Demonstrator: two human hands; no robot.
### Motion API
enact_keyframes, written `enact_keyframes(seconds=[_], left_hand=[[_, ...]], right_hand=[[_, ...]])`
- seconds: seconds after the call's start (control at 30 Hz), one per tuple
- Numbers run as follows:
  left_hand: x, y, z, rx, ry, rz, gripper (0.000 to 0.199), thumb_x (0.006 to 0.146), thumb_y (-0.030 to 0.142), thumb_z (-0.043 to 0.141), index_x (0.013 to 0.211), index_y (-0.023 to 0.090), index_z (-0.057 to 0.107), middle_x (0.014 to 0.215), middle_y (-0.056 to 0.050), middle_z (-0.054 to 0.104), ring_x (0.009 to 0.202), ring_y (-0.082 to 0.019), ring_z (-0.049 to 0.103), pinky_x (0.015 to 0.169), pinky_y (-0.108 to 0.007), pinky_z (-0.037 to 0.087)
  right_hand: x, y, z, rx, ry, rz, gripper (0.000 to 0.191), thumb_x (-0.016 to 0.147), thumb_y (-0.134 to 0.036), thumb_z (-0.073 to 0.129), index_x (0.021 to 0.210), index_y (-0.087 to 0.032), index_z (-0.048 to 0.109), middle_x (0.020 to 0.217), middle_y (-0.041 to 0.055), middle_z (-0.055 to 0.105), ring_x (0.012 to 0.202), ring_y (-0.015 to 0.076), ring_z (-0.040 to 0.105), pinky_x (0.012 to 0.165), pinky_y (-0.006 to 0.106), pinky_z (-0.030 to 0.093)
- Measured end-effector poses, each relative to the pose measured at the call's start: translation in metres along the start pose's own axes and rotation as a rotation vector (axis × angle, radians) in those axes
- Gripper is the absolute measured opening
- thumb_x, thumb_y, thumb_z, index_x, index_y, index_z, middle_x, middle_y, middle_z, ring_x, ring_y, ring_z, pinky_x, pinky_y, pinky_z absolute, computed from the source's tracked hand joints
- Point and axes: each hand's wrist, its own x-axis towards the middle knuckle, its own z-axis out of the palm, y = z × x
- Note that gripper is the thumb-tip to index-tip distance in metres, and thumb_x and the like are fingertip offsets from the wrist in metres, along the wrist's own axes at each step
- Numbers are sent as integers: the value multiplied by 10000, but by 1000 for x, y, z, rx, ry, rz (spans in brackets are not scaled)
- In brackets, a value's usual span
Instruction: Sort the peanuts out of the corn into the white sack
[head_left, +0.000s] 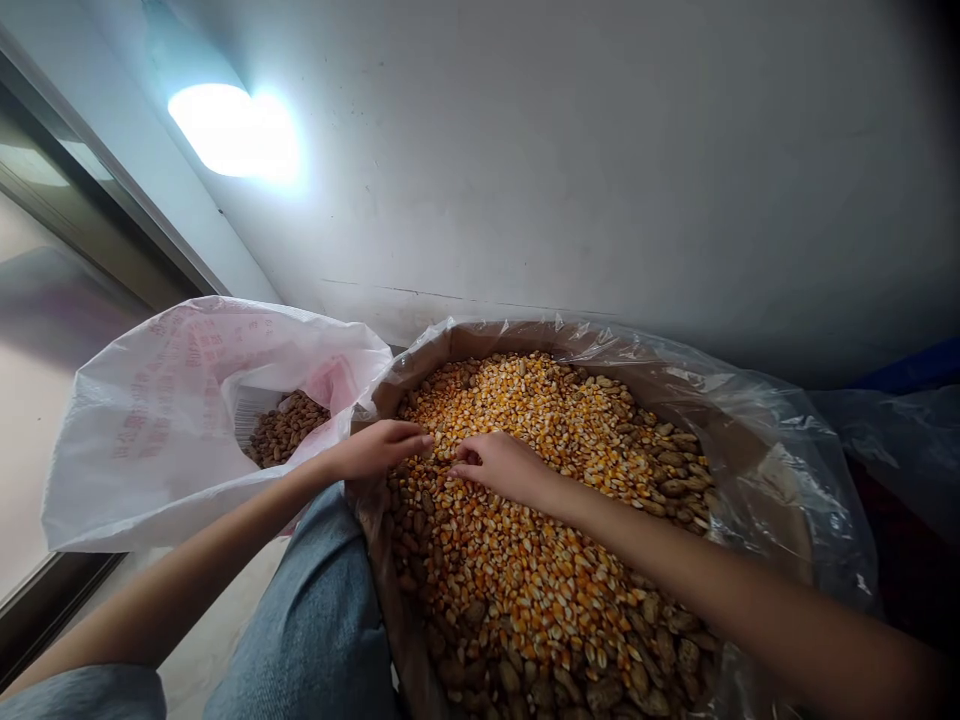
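A wide bag lined with clear plastic [757,400] holds a spread of yellow corn kernels [555,590], with unshelled peanuts [675,485] around and under them. Over the left part of the corn is my left hand [379,447], its fingers and thumb drawn together at the tips. My right hand [502,465] is just to the right of it, low over the kernels, fingers curled in toward the thumb. The two hands are apart, fingertips facing each other. Whatever either one pinches is too small or hidden to make out.
On the left, a white woven sack [172,430] with red print lies open, peanuts [289,428] inside. My jeans-clad knee [315,610] is between sack and bag. A pale wall [562,170] rises behind, with a bright lamp [232,135] at upper left. Something blue [915,368] is at right.
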Motion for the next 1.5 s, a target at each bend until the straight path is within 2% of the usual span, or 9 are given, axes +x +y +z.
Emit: enact_keyframes(seconds=[0.13,0.27,0.57,0.77,0.9,1.0,1.1,1.27,1.5], left_hand=[[-1,-1,-10,-639,-13,-149,188,732,293,332,582,181,352,505,50,253,369,-52,169,320,-183,123],[2,-2,-12,-721,64,-118,234,767,360,280,654,182,383,524,49,261,360,-52,179,304,-173,130],[-4,-10,5,1088,60,55,287,832,296,315,735,142,535,651,-60,586,550,-156,546,496,-254,365],[-3,-15,19,1269,-78,79,245,832,240,331,775,116,535,622,-92,586,553,-209,578,438,-264,351],[-1,-7,4,832,-45,28,230,812,322,362,782,140,500,596,-35,528,537,-144,514,477,-242,352],[-2,-4,-9,67,-49,12,247,810,375,320,739,164,428,573,29,406,455,-67,383,420,-186,305],[-4,-4,-15,-600,-45,-4,173,794,329,292,730,182,357,560,58,276,364,-40,205,321,-161,176],[-6,-2,-9,-632,16,-11,260,807,382,287,695,168,384,597,44,373,355,-27,201,318,-168,153],[-19,9,3,881,-143,146,205,784,242,431,695,153,593,650,-31,601,539,-116,519,473,-217,313]], right_hand=[[2,4,-1,472,-38,-2,251,708,-392,479,757,-172,590,734,27,598,589,110,489,519,218,339],[0,5,-2,943,-143,108,252,753,-359,351,751,-172,520,689,0,531,429,57,342,377,187,203],[-20,-22,22,-235,-94,-180,180,740,-344,475,792,-191,554,730,46,616,682,173,551,574,248,348],[-27,-27,34,-311,-145,-194,183,765,-274,425,857,-169,544,781,92,619,725,209,563,597,273,359],[-21,-22,23,513,-250,62,202,728,-362,433,756,-173,502,572,-5,491,484,101,434,459,215,287],[-17,-19,14,1216,-451,164,163,725,-332,358,763,-193,433,526,-49,390,392,63,315,372,187,186],[-16,-17,12,1441,-518,186,172,715,-343,351,689,-185,415,555,-38,410,409,64,346,353,179,168],[-11,-20,22,953,-335,162,302,701,-452,471,612,-169,418,521,-44,399,405,56,343,366,185,199],[-15,-32,38,-170,-138,-242,239,755,-300,430,937,-194,541,741,51,614,671,174,551,567,249,342]])
